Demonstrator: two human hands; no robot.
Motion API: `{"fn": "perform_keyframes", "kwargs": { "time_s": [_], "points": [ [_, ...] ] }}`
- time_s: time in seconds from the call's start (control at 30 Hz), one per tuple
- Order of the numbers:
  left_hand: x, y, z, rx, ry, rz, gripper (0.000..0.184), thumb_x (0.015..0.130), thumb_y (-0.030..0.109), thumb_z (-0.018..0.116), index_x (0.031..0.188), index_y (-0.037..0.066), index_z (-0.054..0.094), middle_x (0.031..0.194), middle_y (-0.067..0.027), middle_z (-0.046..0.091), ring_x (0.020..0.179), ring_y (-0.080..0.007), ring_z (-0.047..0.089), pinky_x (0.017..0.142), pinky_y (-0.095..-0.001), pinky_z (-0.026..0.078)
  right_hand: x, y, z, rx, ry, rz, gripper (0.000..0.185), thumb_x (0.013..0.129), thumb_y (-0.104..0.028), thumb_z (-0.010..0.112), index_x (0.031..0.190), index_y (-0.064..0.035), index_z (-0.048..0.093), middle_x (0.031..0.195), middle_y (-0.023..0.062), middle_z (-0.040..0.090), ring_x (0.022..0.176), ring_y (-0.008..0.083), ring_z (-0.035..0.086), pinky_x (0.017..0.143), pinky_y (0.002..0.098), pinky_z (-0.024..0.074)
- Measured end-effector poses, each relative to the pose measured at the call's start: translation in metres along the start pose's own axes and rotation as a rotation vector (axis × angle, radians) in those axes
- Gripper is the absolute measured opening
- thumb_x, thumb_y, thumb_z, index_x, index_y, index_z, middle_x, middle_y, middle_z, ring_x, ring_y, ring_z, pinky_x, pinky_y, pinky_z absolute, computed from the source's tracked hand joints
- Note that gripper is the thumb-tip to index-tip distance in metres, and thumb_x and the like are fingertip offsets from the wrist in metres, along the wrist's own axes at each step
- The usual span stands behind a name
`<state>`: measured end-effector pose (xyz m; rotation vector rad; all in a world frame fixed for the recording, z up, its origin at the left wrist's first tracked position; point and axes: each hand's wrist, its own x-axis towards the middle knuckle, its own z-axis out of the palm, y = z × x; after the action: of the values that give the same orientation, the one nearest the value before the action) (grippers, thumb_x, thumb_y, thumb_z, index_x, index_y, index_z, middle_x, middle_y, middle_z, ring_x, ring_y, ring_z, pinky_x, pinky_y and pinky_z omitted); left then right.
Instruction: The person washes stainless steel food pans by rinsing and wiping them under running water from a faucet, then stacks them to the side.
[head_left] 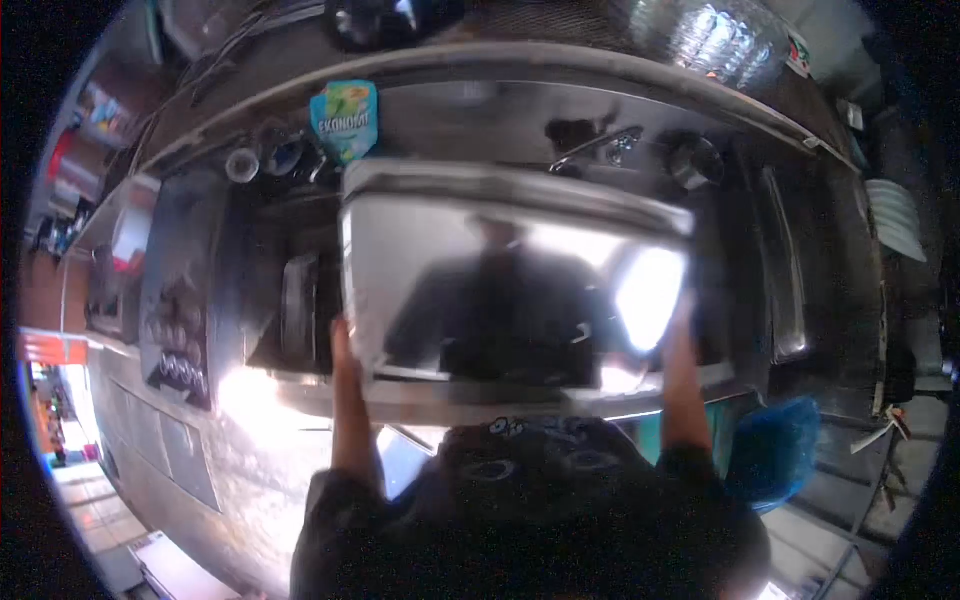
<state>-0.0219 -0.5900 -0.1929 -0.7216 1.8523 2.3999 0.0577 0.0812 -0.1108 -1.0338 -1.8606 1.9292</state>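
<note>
A large rectangular shiny metal tray (420, 270) is held level in front of my chest, over the sink counter. Its polished surface reflects a dark figure and a bright light, and motion blurs its edges. My left hand (345, 345) grips its left side, with the fingertips hidden. On the opposite side my right hand (682, 325) holds the right edge, and its fingers are partly lost in blur. Just beyond the tray's far left corner stands a green and blue pouch (345, 120) marked "EKONOMI". A faucet (615, 150) is behind the tray.
A metal pot (695, 162) sits right of the faucet. A small cup (242, 165) stands at the back left. Wrapped clear items (720, 40) lie on the upper shelf, and stacked white plates (895, 220) are far right. A blue bag (780, 455) hangs near my right side.
</note>
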Motion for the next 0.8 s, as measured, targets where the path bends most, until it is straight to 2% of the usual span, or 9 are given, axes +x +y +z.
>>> {"fn": "perform_keyframes", "kwargs": {
  "time_s": [0.07, 0.1, 0.17, 0.2, 0.27, 0.43, 0.57, 0.67, 0.8],
  "points": [
    [-0.048, 0.048, -0.029, 0.097, 0.076, -0.006, 0.054, 0.097, 0.047, 0.043, 0.131, 0.006, 0.047, 0.12, -0.0074, 0.054, 0.11, -0.0193, 0.05, 0.091, -0.0372, 0.044, 0.01, 0.038, 0.053, 0.051, -0.11, 0.119, 0.05, 0.096, -0.045, 0.041, 0.123, -0.006, 0.056, 0.112, 0.0151, 0.058, 0.103, 0.025, 0.054, 0.089, 0.0371, 0.0424],
    [-0.048, 0.044, -0.067, 0.054, -0.07, 0.081, 0.055, 0.096, 0.048, 0.043, 0.128, 0.004, 0.051, 0.115, -0.0067, 0.057, 0.105, -0.0179, 0.054, 0.088, -0.0343, 0.046, 0.011, 0.055, 0.082, 0.077, -0.176, 0.172, 0.051, 0.096, -0.046, 0.041, 0.124, -0.0058, 0.055, 0.113, 0.0153, 0.058, 0.104, 0.0252, 0.053, 0.09, 0.0372, 0.042],
    [-0.094, 0.097, -0.06, -0.433, -0.116, -0.071, 0.049, 0.097, 0.042, 0.044, 0.123, 0.001, 0.055, 0.105, -0.0066, 0.06, 0.096, -0.0158, 0.058, 0.08, -0.0297, 0.049, 0.011, 0.082, 0.141, 0.137, -0.306, 0.253, 0.053, 0.096, -0.046, 0.04, 0.127, -0.0053, 0.054, 0.116, 0.0157, 0.057, 0.106, 0.0258, 0.052, 0.092, 0.0374, 0.0411],
    [-0.109, 0.122, -0.045, -0.419, -0.114, -0.072, 0.049, 0.097, 0.042, 0.044, 0.123, 0.001, 0.055, 0.105, -0.0066, 0.06, 0.096, -0.0158, 0.058, 0.08, -0.0297, 0.049, 0.014, 0.091, 0.171, 0.171, -0.362, 0.268, 0.054, 0.096, -0.046, 0.04, 0.128, -0.0051, 0.053, 0.117, 0.0158, 0.056, 0.107, 0.0261, 0.052, 0.093, 0.0375, 0.0407],
    [-0.128, 0.154, -0.019, 0.313, 0.217, -0.046, 0.041, 0.096, 0.034, 0.045, 0.118, 0.001, 0.058, 0.098, -0.007, 0.062, 0.089, -0.0145, 0.06, 0.074, -0.0262, 0.05, 0.035, 0.097, 0.223, 0.23, -0.42, 0.266, 0.056, 0.097, -0.047, 0.039, 0.13, -0.0046, 0.052, 0.119, 0.0162, 0.055, 0.109, 0.0266, 0.051, 0.095, 0.0376, 0.0399],
    [-0.098, 0.139, -0.013, 0.438, 0.301, 0.056, 0.038, 0.093, 0.031, 0.048, 0.115, 0.001, 0.059, 0.092, -0.0077, 0.063, 0.079, -0.0159, 0.061, 0.068, -0.0275, 0.051, 0.148, 0.076, 0.284, 0.057, -0.682, 0.672, 0.06, 0.095, -0.049, 0.044, 0.134, -0.0032, 0.049, 0.109, 0.0152, 0.061, 0.103, 0.026, 0.055, 0.092, 0.0353, 0.0418],
    [-0.071, 0.14, 0.024, 0.417, 0.355, 0.137, 0.037, 0.092, 0.03, 0.049, 0.113, 0.001, 0.059, 0.092, -0.008, 0.063, 0.08, -0.0172, 0.061, 0.067, -0.0298, 0.052, 0.116, 0.019, 0.299, -0.101, -0.58, -0.008, 0.062, 0.093, -0.051, 0.048, 0.134, -0.0044, 0.05, 0.112, 0.0108, 0.06, 0.104, 0.023, 0.054, 0.091, 0.0343, 0.0429],
    [-0.056, 0.137, 0.044, 0.293, 0.404, 0.164, 0.035, 0.093, 0.028, 0.048, 0.112, 0.001, 0.06, 0.093, -0.0081, 0.063, 0.082, -0.0179, 0.061, 0.068, -0.031, 0.052, 0.137, 0.038, 0.276, 0.36, -0.669, 0.275, 0.062, 0.093, -0.05, 0.048, 0.135, -0.0043, 0.048, 0.111, 0.0089, 0.061, 0.103, 0.0208, 0.055, 0.09, 0.0334, 0.0438],
    [-0.035, 0.124, 0.043, 0.217, 0.313, 0.045, 0.034, 0.094, 0.027, 0.047, 0.111, 0.001, 0.06, 0.094, -0.0072, 0.063, 0.088, -0.0176, 0.06, 0.073, -0.0321, 0.05, 0.134, 0.001, 0.253, 0.154, -0.503, 0.175, 0.061, 0.094, -0.047, 0.047, 0.137, -0.0037, 0.045, 0.116, 0.01, 0.061, 0.108, 0.0242, 0.054, 0.095, 0.0351, 0.0412]
  ]
}}
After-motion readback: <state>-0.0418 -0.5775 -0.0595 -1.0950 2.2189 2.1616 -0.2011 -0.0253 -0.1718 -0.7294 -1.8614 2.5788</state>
